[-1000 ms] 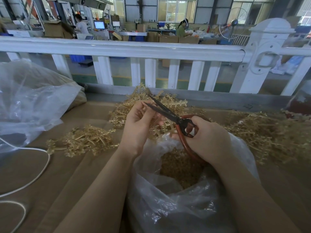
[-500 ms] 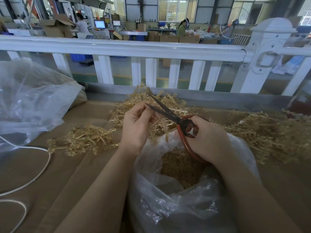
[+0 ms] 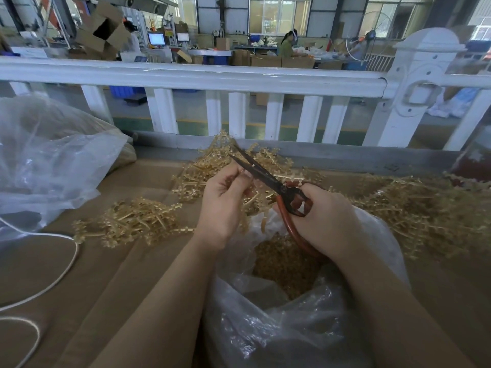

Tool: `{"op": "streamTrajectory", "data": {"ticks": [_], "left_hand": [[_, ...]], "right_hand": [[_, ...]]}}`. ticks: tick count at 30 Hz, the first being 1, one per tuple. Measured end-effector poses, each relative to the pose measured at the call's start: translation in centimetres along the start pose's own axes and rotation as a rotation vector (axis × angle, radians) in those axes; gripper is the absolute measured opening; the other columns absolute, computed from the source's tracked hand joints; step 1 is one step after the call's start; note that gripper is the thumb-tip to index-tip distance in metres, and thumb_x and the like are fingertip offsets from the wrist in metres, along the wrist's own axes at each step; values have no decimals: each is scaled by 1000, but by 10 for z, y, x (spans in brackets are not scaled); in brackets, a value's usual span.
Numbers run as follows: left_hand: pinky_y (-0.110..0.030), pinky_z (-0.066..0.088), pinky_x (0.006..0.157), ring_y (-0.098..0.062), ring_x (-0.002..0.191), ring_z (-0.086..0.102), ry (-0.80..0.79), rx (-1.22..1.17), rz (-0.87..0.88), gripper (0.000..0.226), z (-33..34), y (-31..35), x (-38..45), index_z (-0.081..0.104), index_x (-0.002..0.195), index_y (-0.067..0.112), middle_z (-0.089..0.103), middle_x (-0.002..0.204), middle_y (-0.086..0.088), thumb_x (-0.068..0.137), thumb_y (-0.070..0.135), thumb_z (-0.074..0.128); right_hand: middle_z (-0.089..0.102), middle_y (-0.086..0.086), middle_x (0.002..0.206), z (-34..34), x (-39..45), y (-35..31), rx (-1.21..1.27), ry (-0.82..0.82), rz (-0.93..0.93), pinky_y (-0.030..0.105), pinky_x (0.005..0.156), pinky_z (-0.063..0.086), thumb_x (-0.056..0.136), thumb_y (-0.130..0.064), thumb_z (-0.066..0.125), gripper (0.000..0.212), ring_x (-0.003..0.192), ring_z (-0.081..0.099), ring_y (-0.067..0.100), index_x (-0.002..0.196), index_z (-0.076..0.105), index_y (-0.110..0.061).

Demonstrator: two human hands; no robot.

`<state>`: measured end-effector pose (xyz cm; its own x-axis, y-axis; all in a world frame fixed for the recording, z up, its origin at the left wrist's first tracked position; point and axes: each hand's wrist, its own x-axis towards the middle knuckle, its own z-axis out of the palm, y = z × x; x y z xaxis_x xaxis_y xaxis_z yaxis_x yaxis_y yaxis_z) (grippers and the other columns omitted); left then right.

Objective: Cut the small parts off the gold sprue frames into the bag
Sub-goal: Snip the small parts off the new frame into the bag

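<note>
Head view shows a thin gold plastic sprue frame (image 3: 253,201) pinched in the curled fingers of the left hand (image 3: 225,203), held above the open mouth of a clear plastic bag (image 3: 292,328) holding a heap of small gold cut parts (image 3: 287,264). Touching that frame from the right are black-bladed scissors with red-brown loop handles (image 3: 268,179), blades slightly parted, gripped by the right hand (image 3: 326,221) with fingers curled through the loops. Loose piles of gold sprue frames (image 3: 135,221) lie around on the brown cardboard-covered table (image 3: 106,288). Beyond stands a white railing (image 3: 191,75).
</note>
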<state>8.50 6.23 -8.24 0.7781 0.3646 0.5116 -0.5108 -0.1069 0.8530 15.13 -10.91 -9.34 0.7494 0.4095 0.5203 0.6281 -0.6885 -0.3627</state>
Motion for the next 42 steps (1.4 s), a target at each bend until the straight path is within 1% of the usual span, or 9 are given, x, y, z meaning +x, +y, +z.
{"op": "streamTrajectory", "data": {"ticks": [3, 7, 12, 18, 23, 30, 33, 37, 42], "left_hand": [[-18, 43, 67, -5, 69, 55, -17, -33, 7, 23, 0, 0, 0, 65, 92, -7, 63, 74, 11, 102, 3, 47], [-18, 41, 63, -4, 66, 50, -8, -9, 6, 22, 0, 0, -1, 68, 91, 2, 60, 71, 13, 102, 4, 48], [-26, 36, 60, -11, 64, 42, -16, 7, 1, 24, -1, 1, -1, 64, 88, -2, 58, 70, 9, 103, 5, 46], [-20, 35, 56, -8, 57, 38, 70, -107, -125, 21, 1, 2, 0, 67, 94, 12, 63, 69, 9, 103, 11, 48], [-38, 41, 74, -20, 65, 41, -7, -158, -151, 18, 7, 2, -1, 66, 98, 14, 63, 75, 7, 103, 13, 49], [-24, 48, 64, -15, 68, 57, -101, -242, -243, 14, 7, 6, -2, 71, 92, 14, 68, 83, -2, 93, 23, 61], [-32, 47, 71, -21, 75, 57, -24, -228, -318, 32, 4, 5, 0, 68, 84, 16, 67, 88, -6, 92, 45, 56], [-30, 42, 66, -15, 68, 53, 126, -160, -321, 25, -7, 2, 5, 65, 89, 13, 66, 81, -1, 101, 32, 54], [-27, 37, 67, -19, 71, 48, -206, -3, -369, 41, -15, 10, 6, 78, 96, 18, 62, 88, -7, 82, 54, 66]], "right_hand": [[54, -18, 57, 1, 0, 1, 11, -2, 0, 13, 51, 30, 80, -71, 62, 44, 55, 49, -5, 66, 47, -32], [53, -21, 57, 1, 1, 0, 16, 22, 3, 9, 52, 29, 76, -78, 49, 47, 54, 48, -7, 67, 49, -32], [45, -22, 50, 0, 0, 0, 18, 54, -23, 9, 50, 26, 81, -60, 72, 46, 48, 44, -6, 59, 39, -35], [66, -10, 63, -4, 2, -8, 374, -16, 66, 16, 57, 49, 75, -62, 68, 38, 64, 62, 3, 71, 67, -24], [73, -17, 74, -8, 2, -19, 643, -65, 155, 16, 60, 55, 77, -41, 79, 10, 69, 69, 3, 75, 72, -34], [75, -4, 74, -13, 4, -22, 841, -114, 267, 20, 51, 53, 81, -15, 82, 13, 59, 71, 12, 84, 75, -25], [73, -3, 70, -16, 4, -21, 917, -88, 258, 16, 52, 51, 83, -12, 79, 12, 59, 68, 8, 82, 75, -23], [69, -5, 63, -23, 5, -17, 942, -152, 239, 11, 53, 47, 86, -8, 75, 24, 55, 62, 1, 72, 76, -27], [68, -5, 67, -29, 5, -16, 941, -321, 221, 23, 68, 53, 85, -3, 74, 20, 65, 66, 9, 75, 73, -21]]}}
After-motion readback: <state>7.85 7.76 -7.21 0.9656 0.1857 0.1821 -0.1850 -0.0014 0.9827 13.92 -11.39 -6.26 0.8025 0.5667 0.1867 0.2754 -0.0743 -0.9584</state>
